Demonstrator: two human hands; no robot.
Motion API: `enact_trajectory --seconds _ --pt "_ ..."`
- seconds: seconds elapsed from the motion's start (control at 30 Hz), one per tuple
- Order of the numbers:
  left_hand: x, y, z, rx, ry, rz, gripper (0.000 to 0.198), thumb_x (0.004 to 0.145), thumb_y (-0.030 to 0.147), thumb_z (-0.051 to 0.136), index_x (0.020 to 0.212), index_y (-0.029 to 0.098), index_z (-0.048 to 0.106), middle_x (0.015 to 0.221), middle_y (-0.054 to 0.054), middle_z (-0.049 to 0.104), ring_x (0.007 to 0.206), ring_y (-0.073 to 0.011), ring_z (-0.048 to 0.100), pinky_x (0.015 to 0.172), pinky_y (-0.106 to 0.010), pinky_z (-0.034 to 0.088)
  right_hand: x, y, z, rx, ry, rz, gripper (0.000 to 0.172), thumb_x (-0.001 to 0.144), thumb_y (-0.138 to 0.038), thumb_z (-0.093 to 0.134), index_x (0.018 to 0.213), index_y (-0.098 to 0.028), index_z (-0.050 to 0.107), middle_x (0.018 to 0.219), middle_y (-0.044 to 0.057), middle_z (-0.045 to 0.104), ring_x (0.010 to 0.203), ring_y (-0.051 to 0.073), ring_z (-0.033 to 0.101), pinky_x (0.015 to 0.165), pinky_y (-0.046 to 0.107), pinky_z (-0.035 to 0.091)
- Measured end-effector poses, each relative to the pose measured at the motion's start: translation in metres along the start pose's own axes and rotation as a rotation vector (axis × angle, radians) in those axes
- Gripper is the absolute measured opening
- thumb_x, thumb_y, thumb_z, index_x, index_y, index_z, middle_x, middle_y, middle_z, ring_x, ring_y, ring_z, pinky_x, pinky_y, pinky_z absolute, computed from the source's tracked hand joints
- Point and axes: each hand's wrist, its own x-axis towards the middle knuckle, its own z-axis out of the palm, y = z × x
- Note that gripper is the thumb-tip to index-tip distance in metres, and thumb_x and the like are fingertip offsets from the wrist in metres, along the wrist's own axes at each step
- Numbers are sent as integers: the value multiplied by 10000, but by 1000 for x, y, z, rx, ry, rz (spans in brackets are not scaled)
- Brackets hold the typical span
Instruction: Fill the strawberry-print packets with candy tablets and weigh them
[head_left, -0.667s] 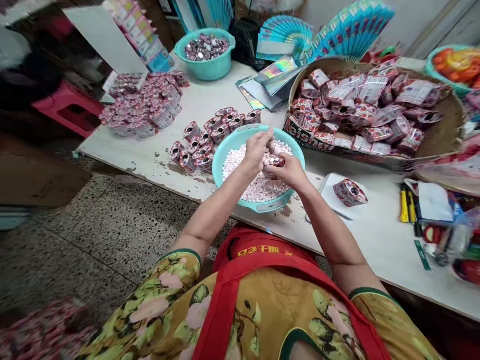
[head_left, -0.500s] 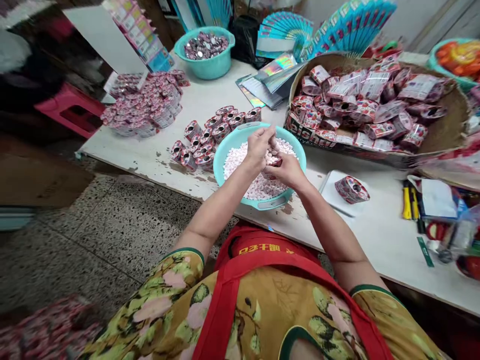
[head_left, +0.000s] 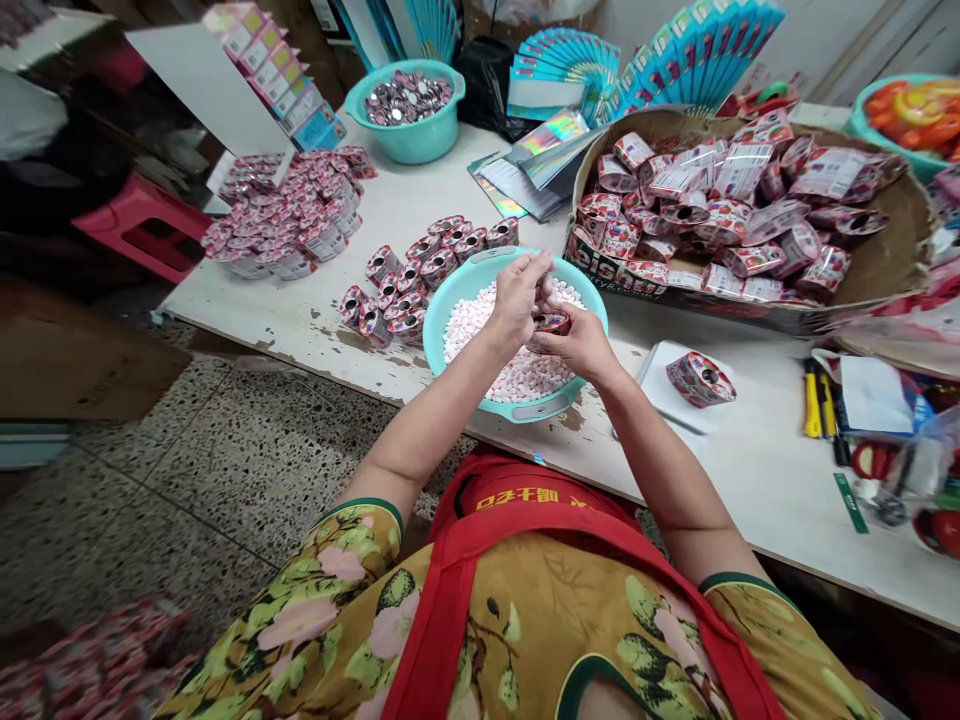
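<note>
A turquoise basin (head_left: 442,350) full of small pale pink candies (head_left: 480,325) stands at the front of the table. Over it, my right hand (head_left: 579,343) is closed around a small red-and-white printed candy container (head_left: 551,322) with a dark opening on top. My left hand (head_left: 519,298) hangs just above that container, its fingers drawn together and pointing down at the opening; whatever they hold is too small to make out. Left of the basin, several similar containers (head_left: 409,300) stand in a cluster with their holes up.
Another container (head_left: 701,380) lies on a white scale (head_left: 671,385) to the right. Behind is a cardboard box (head_left: 892,250) of wrapped containers. A basin of shiny caps (head_left: 420,140), stacked containers (head_left: 289,215), cutter knives (head_left: 812,400) and foil sheets (head_left: 525,175) surround the work spot.
My left fingers stay over the container. The candies that showed heaped at its top are gone from view, and its dark opening shows now. The view has shifted slightly.
</note>
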Motion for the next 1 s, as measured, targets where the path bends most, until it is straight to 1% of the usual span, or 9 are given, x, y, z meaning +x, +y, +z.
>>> enact_trajectory --seconds 0.17,0.3,0.47,0.57,0.67,0.73,0.8,0.9,1.0 --pt "6 0 1 -21 25 103 340 902 551 596 869 212 593 533 61 465 430 -55 449 412 -171 331 2 6 3 171 31 -16 512 538 -343 840 986 -158 676 781 -26 668 726 145 604 738 298 507" --pt "16 2 -16 79 31 225 314 925 541 541 947 237 619 591 26 533 501 -83 508 458 -194 384 -12 5 -6 331 35 -9 524 513 -357 883 971 -193 689 885 -9 712 830 172 651 833 326 532" --pt "30 -16 -56 807 4 343 247 851 471 624 941 244 654 778 -28 662 785 -175 636 667 -278 495 -78 20 -56 357 91 42 518 543 -379 894 1003 -225 712 972 15 735 885 206 682 817 343 556" --pt "35 -34 -59 1086 -81 375 163 780 370 682 829 215 672 898 -56 702 922 -241 638 818 -359 494 -134 39 -100 230 403 17 483 543 -337 898 980 -221 727 989 21 729 904 202 687 876 366 552" --pt "33 -45 -28 1229 -176 482 174 855 344 581 881 208 685 970 -56 712 912 -232 641 885 -374 478 -186 60 -145 127 991 -51 477 563 -334 874 992 -215 704 995 9 709 924 184 676 951 402 534" --pt "27 -54 12 1249 -322 563 210 896 332 536 984 208 682 1028 -60 706 946 -223 635 905 -366 475 -211 73 -168 45 1243 -25 516 538 -335 875 999 -198 686 983 8 697 920 187 667 955 438 538" --pt "18 -68 58 1269 -558 629 260 899 309 552 1123 220 652 1145 -70 681 1053 -229 608 943 -368 461 -226 83 -181 -1 1309 48 538 522 -354 871 991 -177 675 963 19 689 903 201 663 914 463 558" --pt "9 -101 124 1293 -962 692 483 828 283 660 1301 271 562 1357 -80 575 1253 -263 499 1040 -405 383 -232 92 -186 -7 1283 121 537 520 -379 857 973 -162 668 933 35 685 880 215 663 863 450 576" --pt "12 -131 164 1246 -1213 614 498 765 269 707 1250 259 596 1310 -95 594 1233 -285 511 1030 -413 372 -217 98 -180 -21 1274 146 546 550 -415 829 1001 -160 656 966 50 680 889 218 669 859 418 574"
